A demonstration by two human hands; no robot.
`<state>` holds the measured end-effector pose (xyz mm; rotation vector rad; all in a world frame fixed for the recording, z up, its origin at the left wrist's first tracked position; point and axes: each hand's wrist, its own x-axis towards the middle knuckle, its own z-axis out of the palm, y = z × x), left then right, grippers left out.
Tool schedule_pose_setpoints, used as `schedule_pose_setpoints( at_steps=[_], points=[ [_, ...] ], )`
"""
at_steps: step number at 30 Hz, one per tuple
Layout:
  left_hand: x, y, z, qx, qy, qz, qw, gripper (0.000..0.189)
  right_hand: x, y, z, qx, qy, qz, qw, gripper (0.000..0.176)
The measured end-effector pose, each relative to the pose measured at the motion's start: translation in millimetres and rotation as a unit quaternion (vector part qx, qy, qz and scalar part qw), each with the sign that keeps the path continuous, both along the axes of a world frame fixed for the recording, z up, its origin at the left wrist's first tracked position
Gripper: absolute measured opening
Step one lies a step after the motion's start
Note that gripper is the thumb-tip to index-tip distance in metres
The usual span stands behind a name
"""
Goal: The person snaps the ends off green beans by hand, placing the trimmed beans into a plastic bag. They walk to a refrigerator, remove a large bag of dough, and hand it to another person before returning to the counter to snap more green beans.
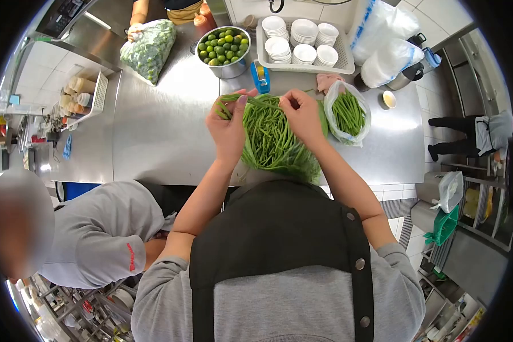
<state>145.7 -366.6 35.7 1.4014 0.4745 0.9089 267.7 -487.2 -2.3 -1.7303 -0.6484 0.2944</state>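
Note:
My left hand (229, 126) is closed around a few green beans (224, 108), with their ends sticking out past the fingers. My right hand (303, 117) pinches the tip of a bean that stretches between both hands. Below them, a large open plastic bag full of green beans (265, 137) sits at the counter's front edge, against my apron. To the right of my right hand, a smaller clear bag (366, 122) holds long green beans standing fairly upright. A blue tape dispenser (260, 80) is just beyond my hands.
On the steel counter (165, 137) stand a metal pot of limes (199, 51), a basket of stacked white bowls (342, 60), a small cup (388, 100) and plastic-wrapped stacks (385, 65). Another person's hand (134, 32) touches a bag of green pieces (149, 48). A co-worker (97, 228) is close on my left.

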Motion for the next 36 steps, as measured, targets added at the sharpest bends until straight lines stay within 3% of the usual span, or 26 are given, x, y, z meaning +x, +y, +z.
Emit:
schedule_pose_setpoints(
  at_steps=[3,6,8,11,15,18,21,23,26,27,29,32,35,36],
  points=[
    [-4,2,3,-0.094,-0.019,-0.024,0.995,0.020,9,-3,-19,-0.070,-0.029,0.024,0.997,0.020],
    [-10,30,-20,-0.329,-0.082,-0.103,0.935,0.026,10,-8,-7,-0.307,-0.054,0.194,0.930,0.013],
    [-8,44,-44,-0.496,-0.164,-0.134,0.842,0.031,8,-9,-36,-0.261,-0.133,0.204,0.934,0.008],
    [-9,41,-52,-0.516,-0.106,-0.077,0.846,0.035,14,-14,-56,-0.271,-0.187,0.297,0.896,0.002],
    [-11,31,-53,-0.493,-0.095,-0.128,0.855,0.031,1,-21,-23,-0.338,-0.190,0.364,0.847,0.010],
    [-10,28,-56,-0.466,-0.101,-0.171,0.862,0.029,0,-22,-20,-0.350,-0.172,0.363,0.846,0.011],
    [-9,29,-58,-0.485,-0.104,-0.170,0.852,0.026,17,-27,-26,-0.212,-0.171,0.358,0.893,0.015],
    [-9,27,-55,-0.500,-0.073,-0.148,0.850,0.025,23,-26,0,-0.173,-0.032,0.353,0.919,0.017],
    [-16,38,-68,-0.483,-0.049,-0.263,0.834,0.017,26,-28,15,-0.091,0.121,0.341,0.928,0.016],
    [-18,38,-72,-0.449,0.016,-0.261,0.854,0.015,25,-30,17,-0.061,0.161,0.336,0.926,0.015],
    [-19,25,-38,-0.373,0.147,-0.251,0.881,0.011,19,-30,25,-0.011,0.194,0.320,0.927,0.013],
    [-17,11,-15,-0.237,0.246,-0.265,0.902,0.014,12,-25,24,0.046,0.227,0.282,0.931,0.010],
    [-12,0,-28,-0.048,0.201,-0.199,0.958,0.023,9,-22,14,0.043,0.240,0.260,0.934,0.009],
    [-13,1,-29,-0.029,0.220,-0.199,0.955,0.024,8,-21,10,0.033,0.242,0.257,0.935,0.010]
  ],
)
